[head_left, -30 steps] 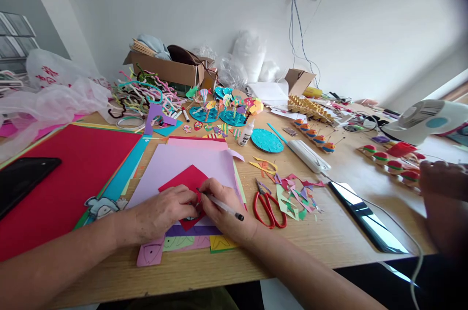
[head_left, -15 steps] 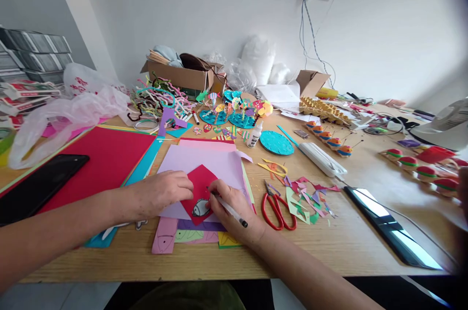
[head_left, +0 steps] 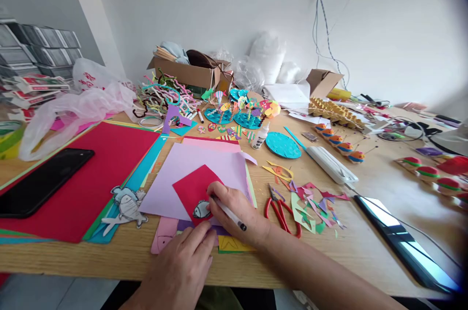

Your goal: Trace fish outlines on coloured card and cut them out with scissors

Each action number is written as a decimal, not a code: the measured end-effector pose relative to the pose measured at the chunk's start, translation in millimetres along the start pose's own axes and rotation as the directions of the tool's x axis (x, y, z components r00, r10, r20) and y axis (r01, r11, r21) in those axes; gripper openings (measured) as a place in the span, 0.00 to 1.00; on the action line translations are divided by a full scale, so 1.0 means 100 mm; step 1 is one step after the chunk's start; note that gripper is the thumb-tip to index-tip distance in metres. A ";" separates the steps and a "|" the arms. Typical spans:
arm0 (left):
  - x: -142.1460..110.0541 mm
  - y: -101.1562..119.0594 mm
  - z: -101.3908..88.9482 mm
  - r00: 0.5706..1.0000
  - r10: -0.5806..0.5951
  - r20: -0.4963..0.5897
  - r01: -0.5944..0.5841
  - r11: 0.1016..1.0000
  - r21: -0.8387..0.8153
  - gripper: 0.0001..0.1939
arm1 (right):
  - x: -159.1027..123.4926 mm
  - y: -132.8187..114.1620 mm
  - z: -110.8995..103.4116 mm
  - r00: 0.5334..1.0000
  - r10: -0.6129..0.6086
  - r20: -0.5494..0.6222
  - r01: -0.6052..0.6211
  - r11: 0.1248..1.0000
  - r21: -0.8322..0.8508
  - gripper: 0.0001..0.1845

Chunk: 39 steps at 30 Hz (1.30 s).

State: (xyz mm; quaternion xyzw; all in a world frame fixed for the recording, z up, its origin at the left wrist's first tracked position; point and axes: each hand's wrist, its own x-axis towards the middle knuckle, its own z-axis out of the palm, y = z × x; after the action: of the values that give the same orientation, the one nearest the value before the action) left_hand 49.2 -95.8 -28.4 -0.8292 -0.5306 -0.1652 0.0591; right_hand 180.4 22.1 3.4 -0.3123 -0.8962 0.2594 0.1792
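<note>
My right hand (head_left: 230,205) is closed around a pen (head_left: 230,213) with a clear barrel and black end cap. Its writing tip is hidden by the fingers, beside a grey-and-white paper fish cutout (head_left: 201,209). That cutout lies on a tilted square of red paper (head_left: 197,181), over a lilac sheet (head_left: 161,190). At the lower corner of the red square rests my left hand (head_left: 186,259), fingers stretched out and fingertips down on the paper. Left of the lilac sheet are more grey fish cutouts (head_left: 127,207). Paper with drawn fish outlines (head_left: 161,244) shows underneath.
Red-handled scissors (head_left: 281,212) and paper scraps (head_left: 314,205) lie right of my right hand. A glue bottle (head_left: 260,135) stands behind, near a blue disc (head_left: 283,145). Phones lie at the left (head_left: 44,181) and right (head_left: 402,242). Pipe cleaners (head_left: 168,93) are heaped at the back.
My left hand has moved from the red square's left side down to its lower corner, uncovering the grey fish cutouts. My right hand keeps the pen by the fish. The view has shifted slightly left.
</note>
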 end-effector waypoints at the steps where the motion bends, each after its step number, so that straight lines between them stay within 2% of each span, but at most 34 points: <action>1: 0.00 0.00 0.03 1.000 -0.015 -0.015 0.015 1.000 0.016 0.20 | 0.00 0.01 -0.01 1.000 -0.004 0.019 0.004 1.000 -0.006 0.05; 8: 0.06 0.01 0.09 0.992 -0.125 0.012 0.123 0.988 0.091 0.20 | 0.03 0.08 -0.03 0.996 -0.057 0.062 0.058 0.998 -0.015 0.05; 16: 0.08 0.00 0.10 0.994 -0.106 -0.014 0.107 0.980 0.169 0.20 | 0.02 0.09 -0.02 0.996 -0.064 0.066 0.067 0.997 -0.039 0.05; 21: 0.07 0.02 0.07 0.995 -0.091 -0.045 0.098 0.975 0.200 0.20 | 0.07 0.07 -0.11 0.990 -0.099 0.099 0.088 0.990 0.107 0.05; 24: 0.05 0.01 0.09 0.996 -0.086 -0.010 0.087 0.973 0.215 0.20 | 0.14 0.05 -0.16 0.987 -0.117 0.114 0.085 0.964 0.253 0.03; 28: 0.00 0.00 0.12 0.997 -0.069 0.025 0.062 0.972 0.226 0.20 | 0.27 0.04 -0.15 0.976 -0.085 0.200 -0.019 0.885 0.465 0.05; 32: -0.01 -0.01 0.15 0.998 -0.060 0.033 0.052 0.976 0.213 0.20 | 0.36 0.05 -0.10 0.955 -0.086 0.284 -0.060 0.881 0.470 0.09; 39: 0.02 -0.02 0.16 0.997 -0.072 0.028 0.066 0.984 0.168 0.20 | 0.40 0.01 -0.11 0.925 -0.098 0.367 -0.074 0.901 0.428 0.09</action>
State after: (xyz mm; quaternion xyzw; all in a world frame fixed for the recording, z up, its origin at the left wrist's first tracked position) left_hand 51.9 -89.2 -43.1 -0.8051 -0.5720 -0.1081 0.1137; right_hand 156.5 52.7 18.0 -0.2025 -0.8352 0.5066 0.0691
